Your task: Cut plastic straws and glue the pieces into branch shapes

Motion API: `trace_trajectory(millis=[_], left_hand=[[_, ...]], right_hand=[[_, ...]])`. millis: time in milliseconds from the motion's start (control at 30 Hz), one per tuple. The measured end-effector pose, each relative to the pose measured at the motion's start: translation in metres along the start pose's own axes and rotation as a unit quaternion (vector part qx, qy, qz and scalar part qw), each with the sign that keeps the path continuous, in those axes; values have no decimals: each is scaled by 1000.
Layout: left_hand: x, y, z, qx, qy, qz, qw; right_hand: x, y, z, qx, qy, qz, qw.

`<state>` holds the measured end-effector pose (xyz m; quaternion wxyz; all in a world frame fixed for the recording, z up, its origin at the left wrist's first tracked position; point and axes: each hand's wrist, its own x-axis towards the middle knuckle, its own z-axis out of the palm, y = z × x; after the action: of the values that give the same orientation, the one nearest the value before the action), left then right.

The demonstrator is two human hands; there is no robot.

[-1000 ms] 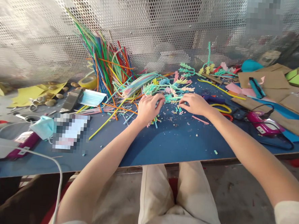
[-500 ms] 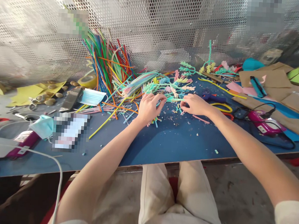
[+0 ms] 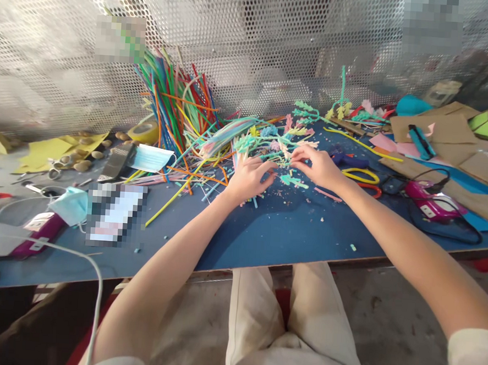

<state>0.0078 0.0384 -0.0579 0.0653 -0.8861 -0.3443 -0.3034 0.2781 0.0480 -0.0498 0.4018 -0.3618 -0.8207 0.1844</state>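
Over the near edge of a pile of pipe-cleaner sprigs (image 3: pixel 267 131), my left hand (image 3: pixel 249 178) has its fingers curled and its thumb bent toward them. What its fingertips hold, if anything, is too small to make out. My right hand (image 3: pixel 316 166) is just to the right, its thumb and fingers closed together against the pile's edge; any thing in this pinch is hidden among the sprigs. A mint-green pipe-cleaner sprig (image 3: pixel 293 180) lies on the blue table (image 3: pixel 282 234) between and slightly below the hands. Short cut bits are scattered around it.
A large bundle of coloured pipe cleaners (image 3: pixel 178 107) leans against the perforated metal screen (image 3: pixel 269 41). At left are a phone (image 3: pixel 116 213), face masks (image 3: pixel 151 158) and yellow tape (image 3: pixel 143 132). Yellow-handled scissors (image 3: pixel 360 176), a magenta device (image 3: pixel 431 199) and cardboard (image 3: pixel 437 128) are at right.
The mint-green piece that was between both hands now lies on the table. My right hand has moved up and slightly left to the pile's edge; my left hand has shifted slightly.
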Motion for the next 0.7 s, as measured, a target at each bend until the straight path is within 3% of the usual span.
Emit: trace_trajectory(millis=[467, 567, 700], left_hand=[[2, 0, 2, -6, -4, 29, 1000], [1, 1, 2, -3, 16, 14, 1000], [1, -1, -2, -17, 33, 7, 999]], right_hand=[[-3, -9, 6, 8, -50, -5, 999], [0, -5, -9, -57, -44, -1, 997], [1, 15, -55, -169, -22, 23, 985]])
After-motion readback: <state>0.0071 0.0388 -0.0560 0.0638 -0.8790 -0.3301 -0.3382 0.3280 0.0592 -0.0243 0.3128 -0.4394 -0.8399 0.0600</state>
